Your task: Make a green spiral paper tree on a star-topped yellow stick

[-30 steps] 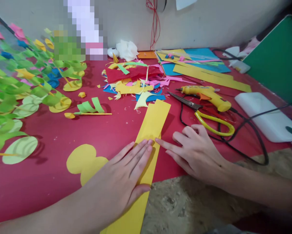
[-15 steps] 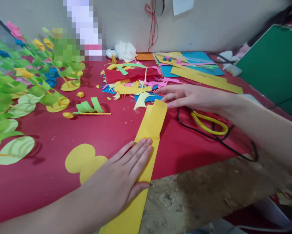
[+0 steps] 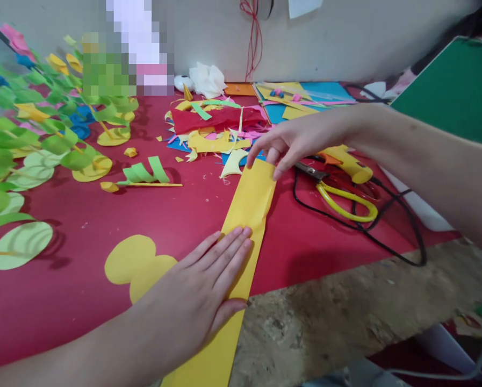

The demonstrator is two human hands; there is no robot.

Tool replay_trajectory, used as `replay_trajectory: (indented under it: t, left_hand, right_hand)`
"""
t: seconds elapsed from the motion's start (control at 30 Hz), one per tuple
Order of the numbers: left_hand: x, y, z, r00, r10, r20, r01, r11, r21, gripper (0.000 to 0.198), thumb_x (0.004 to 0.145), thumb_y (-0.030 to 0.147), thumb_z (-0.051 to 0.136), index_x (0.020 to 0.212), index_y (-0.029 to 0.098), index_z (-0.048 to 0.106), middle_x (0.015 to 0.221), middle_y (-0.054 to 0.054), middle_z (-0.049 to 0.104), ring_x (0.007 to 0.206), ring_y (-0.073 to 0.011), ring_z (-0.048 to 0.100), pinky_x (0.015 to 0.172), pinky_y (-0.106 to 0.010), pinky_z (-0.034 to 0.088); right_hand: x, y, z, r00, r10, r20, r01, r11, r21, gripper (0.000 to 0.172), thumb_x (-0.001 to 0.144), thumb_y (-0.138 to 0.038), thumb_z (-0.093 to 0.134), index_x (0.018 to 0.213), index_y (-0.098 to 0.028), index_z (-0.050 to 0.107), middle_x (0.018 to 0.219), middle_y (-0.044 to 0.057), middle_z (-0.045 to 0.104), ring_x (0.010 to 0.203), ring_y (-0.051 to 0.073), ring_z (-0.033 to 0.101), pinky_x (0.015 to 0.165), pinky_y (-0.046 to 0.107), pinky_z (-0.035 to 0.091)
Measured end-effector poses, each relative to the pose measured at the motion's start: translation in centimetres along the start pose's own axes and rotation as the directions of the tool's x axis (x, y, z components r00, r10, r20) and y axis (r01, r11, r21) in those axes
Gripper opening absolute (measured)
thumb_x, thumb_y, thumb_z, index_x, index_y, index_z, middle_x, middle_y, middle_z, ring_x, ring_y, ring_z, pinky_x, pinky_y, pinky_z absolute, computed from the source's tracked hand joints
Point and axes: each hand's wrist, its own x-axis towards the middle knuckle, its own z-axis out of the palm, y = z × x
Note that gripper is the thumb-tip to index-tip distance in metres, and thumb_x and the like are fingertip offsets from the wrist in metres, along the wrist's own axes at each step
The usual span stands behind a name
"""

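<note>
A long strip of yellow paper [image 3: 246, 199] runs from the red table surface over its near edge. Lying flat on its middle, fingers stretched out, my left hand [image 3: 208, 279] presses it down. My right hand [image 3: 293, 142] is at the far end, with its thumb and a finger at the two sides of the strip, gripping it there. Two overlapping yellow paper circles [image 3: 130, 259] lie left of my left hand, partly hidden by that forearm. Scissors with yellow handles [image 3: 347, 207] rest under my right forearm, beside a yellow tool [image 3: 351, 164] with a black cord.
Paper flowers with curled green leaves [image 3: 59, 142] crowd the left side. A loose green spiral on a yellow stick [image 3: 144, 174] lies nearer. Paper scraps [image 3: 216, 134] are heaped at the back, beside coloured sheets [image 3: 325, 91]. A green board [image 3: 446, 97] leans at the right.
My right hand has shifted onto the strip's far end, its wrist raised, uncovering the scissors' pivot and the yellow tool. The strip's far end lies flatter. My left hand stays put.
</note>
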Motion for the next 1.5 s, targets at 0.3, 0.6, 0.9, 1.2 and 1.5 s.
replay_trajectory:
  t: [0.3,0.6,0.9,1.2,1.5]
  left_hand:
    - [0.2,0.0,-0.1,0.999,-0.033,-0.003,0.033,0.999,-0.024,0.052,0.090,0.047,0.031,0.131,0.016,0.036,0.140,-0.008,0.032,0.127,-0.0205,0.032,0.102,-0.032,0.017]
    - [0.1,0.2,0.4,0.995,-0.069,-0.078,0.066,0.997,-0.039,0.044,0.088,0.048,0.034,0.123,0.024,0.048,0.133,-0.006,0.043,0.121,-0.0193,0.040,0.100,-0.032,0.015]
    - [0.3,0.2,0.0,0.996,-0.061,-0.070,0.060,0.998,-0.014,0.043,0.090,0.045,0.031,0.126,0.024,0.045,0.136,-0.005,0.040,0.120,-0.0184,0.042,0.099,-0.031,0.017]
    - [0.2,0.1,-0.1,0.995,-0.059,-0.078,0.058,0.998,-0.014,0.043,0.090,0.045,0.032,0.126,0.024,0.044,0.136,-0.006,0.040,0.121,-0.0188,0.040,0.099,-0.032,0.018]
    - [0.1,0.1,0.1,0.998,-0.029,-0.048,0.029,1.000,0.001,0.052,0.085,0.044,0.044,0.131,0.020,0.037,0.137,-0.010,0.037,0.121,-0.0239,0.040,0.097,-0.036,0.024]
  right_hand:
    - [-2.9,-3.3,4.1,0.769,-0.183,-0.613,-0.084,0.921,-0.380,0.026,0.081,-0.017,0.049,0.106,-0.014,0.059,0.100,-0.001,0.064,0.092,0.011,0.057,0.080,0.021,0.045]
    - [-6.0,-4.8,15.4,0.881,-0.380,-0.281,0.234,0.868,-0.438,0.041,0.091,-0.023,0.035,0.127,-0.004,0.040,0.134,0.012,0.041,0.129,0.015,0.026,0.108,0.033,0.023]
    - [-5.9,-4.0,15.8,0.889,-0.173,-0.424,-0.068,0.866,-0.495,0.045,0.091,-0.028,0.030,0.132,-0.010,0.035,0.139,0.003,0.034,0.131,0.018,0.018,0.109,0.041,0.014]
    - [-5.5,-3.4,15.6,0.800,-0.008,-0.599,-0.360,0.793,-0.491,0.045,0.092,-0.027,0.027,0.132,-0.008,0.036,0.138,0.003,0.034,0.131,0.018,0.019,0.107,0.040,0.019]
    - [-5.2,-4.2,15.8,0.859,-0.057,-0.508,-0.242,0.830,-0.502,0.047,0.091,-0.028,0.031,0.132,-0.007,0.035,0.139,0.007,0.031,0.129,0.019,0.024,0.107,0.042,0.024]
